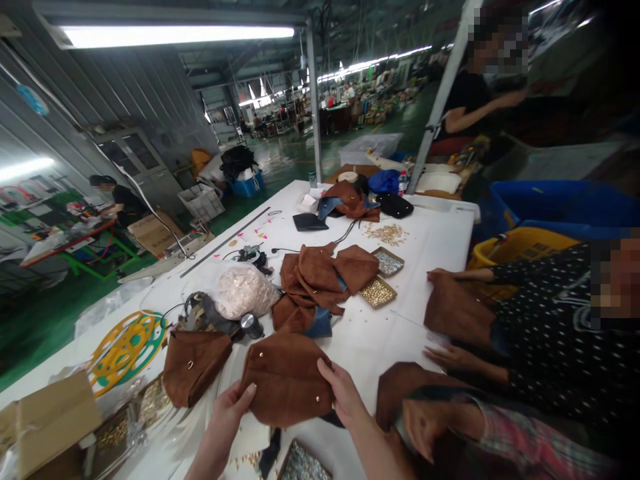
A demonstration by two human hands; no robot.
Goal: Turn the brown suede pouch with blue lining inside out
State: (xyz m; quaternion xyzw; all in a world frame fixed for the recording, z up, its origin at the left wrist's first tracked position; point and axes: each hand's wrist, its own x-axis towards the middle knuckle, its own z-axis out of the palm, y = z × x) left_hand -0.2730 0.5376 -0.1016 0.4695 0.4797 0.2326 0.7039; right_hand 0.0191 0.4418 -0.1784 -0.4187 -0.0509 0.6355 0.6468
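Now a brown suede piece (286, 377) is held flat on the white table (435, 227) by both hands. Its 7 o'clock edge is pinched by the left hand (227, 412), its 3 o'clock edge by the right hand (344, 395). At 12 o'clock a suede pile (320, 280) is seen, with stud trays (379, 291) beside it.

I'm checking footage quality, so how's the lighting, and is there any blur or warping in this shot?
Head view: the ceiling tube light is blown out to white glare; the brown suede piece held by the left hand and right hand is evenly lit and fairly sharp; straight poles and the white table edges bow outward from wide-angle distortion; the right corner falls into dark vignetting.
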